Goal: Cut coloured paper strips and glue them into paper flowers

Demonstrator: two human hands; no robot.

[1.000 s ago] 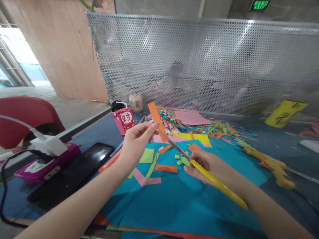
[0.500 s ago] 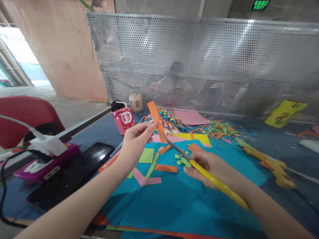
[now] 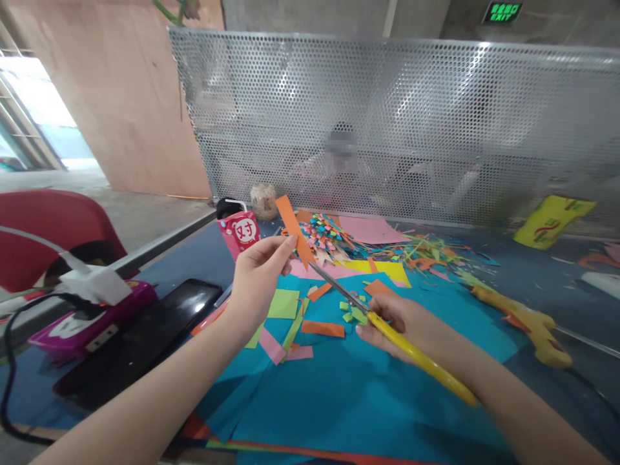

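My left hand (image 3: 264, 268) pinches an orange paper strip (image 3: 292, 226) between thumb and fingers, held up at a slant. My right hand (image 3: 397, 323) is closed around the yellow handles of a pair of scissors (image 3: 419, 355). The scissor tips are at the strip's lower end. Below them, small green paper pieces (image 3: 357, 314), an orange strip (image 3: 323, 329), a green square (image 3: 283, 303) and pink strips (image 3: 272, 345) lie on large blue paper (image 3: 329, 400). Behind the strip is a fringed multicoloured paper bundle (image 3: 327, 232).
A black phone (image 3: 145, 336), a purple power strip (image 3: 87, 323) and a red drink carton (image 3: 238, 231) stand at the left. A yellow glue gun (image 3: 527, 323) and yellow packet (image 3: 552, 221) lie right. Behind a perforated metal screen (image 3: 290, 77) a person is visible.
My left hand has moved slightly left with the orange strip. The strip looks shorter at its lower end, and a small orange piece now shows near the pink strips.
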